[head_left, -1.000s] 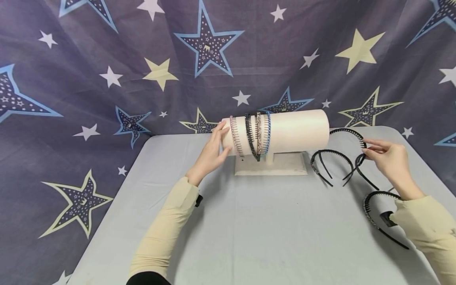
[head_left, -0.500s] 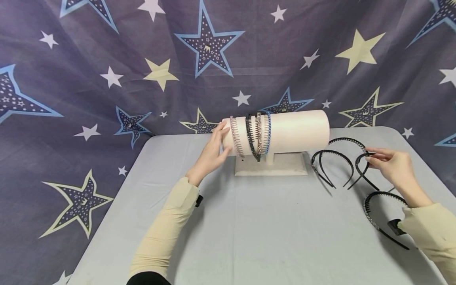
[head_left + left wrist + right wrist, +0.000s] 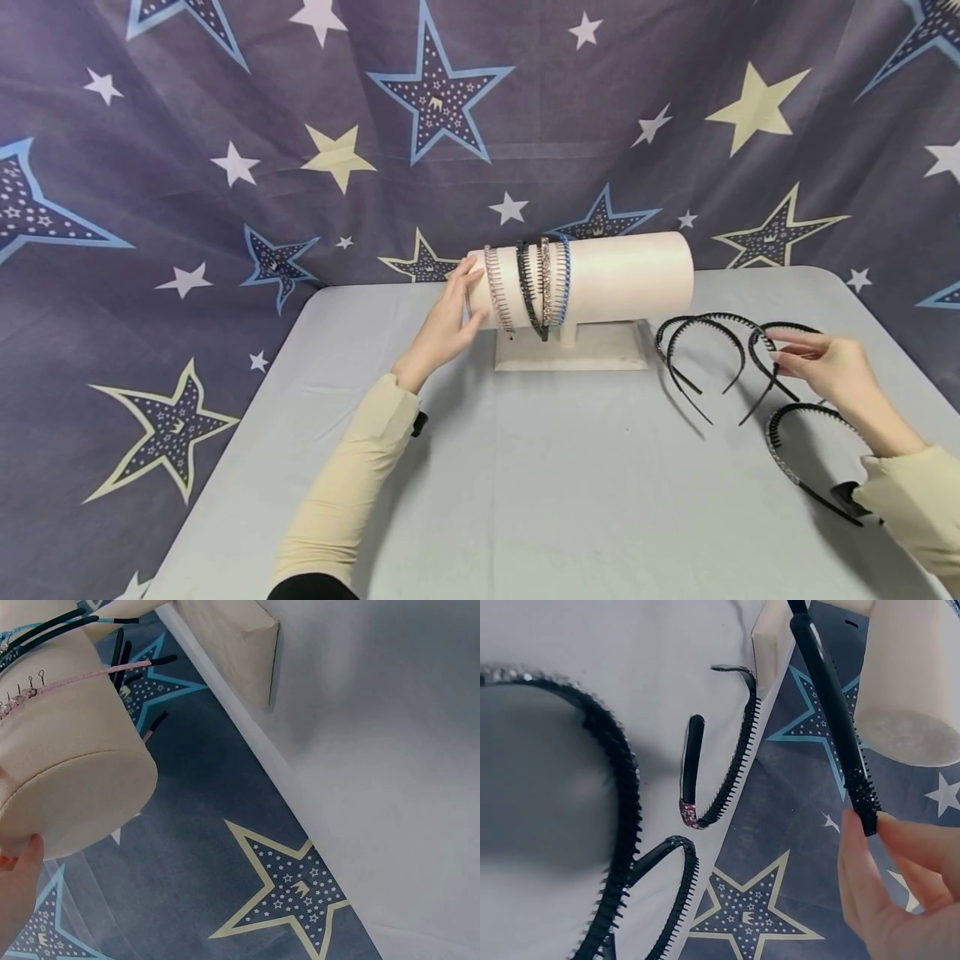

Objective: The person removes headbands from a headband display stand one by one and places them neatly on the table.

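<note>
My right hand (image 3: 825,362) pinches a black toothed headband (image 3: 834,709) by its arch, between thumb and fingertips in the right wrist view. Its two ends point down toward the table, and it overlaps other headbands in the head view. At the left end of a cream cylindrical display stand (image 3: 630,271), my left hand (image 3: 442,329) grips the roll, fingers on the far side and thumb in front. Round the roll sit a pink headband (image 3: 497,287), a black one (image 3: 527,287), a glittery one (image 3: 546,283) and a blue one (image 3: 566,279).
On the grey-white table (image 3: 555,483), right of the stand, lie a black headband with a reddish glitter patch (image 3: 690,814), another black headband (image 3: 692,877) and a nearer one with silvery glitter (image 3: 780,462). A star-patterned cloth (image 3: 480,192) hangs behind.
My right hand has drawn the black headband toward me and slightly right, away from the stand's right end. My left hand stays at the roll's left end.
</note>
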